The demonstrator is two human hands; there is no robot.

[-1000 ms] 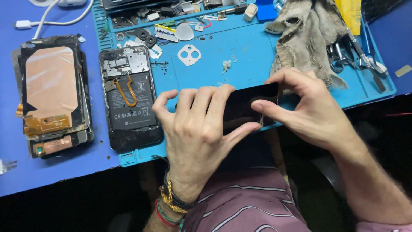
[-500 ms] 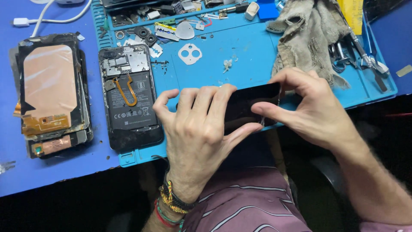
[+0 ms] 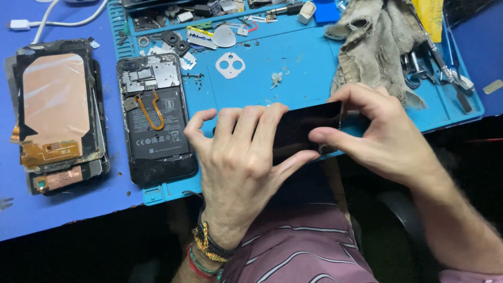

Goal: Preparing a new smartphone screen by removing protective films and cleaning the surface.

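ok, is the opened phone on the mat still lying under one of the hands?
No. The opened phone lies on the blue mat left of the left hand, untouched; both hands grip a dark panel.

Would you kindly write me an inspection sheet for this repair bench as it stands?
Surface: blue repair mat on a blue table.
Job's things: dark phone screen panel held at the near mat edge.
Clutter: opened phone, stack of phone back panels, grey rag, tweezers, camera-lens cover, small parts.
Grippers: left hand and right hand both grip the panel.
Cables: white cable, far left.
Surroundings: striped shirt, dark floor.
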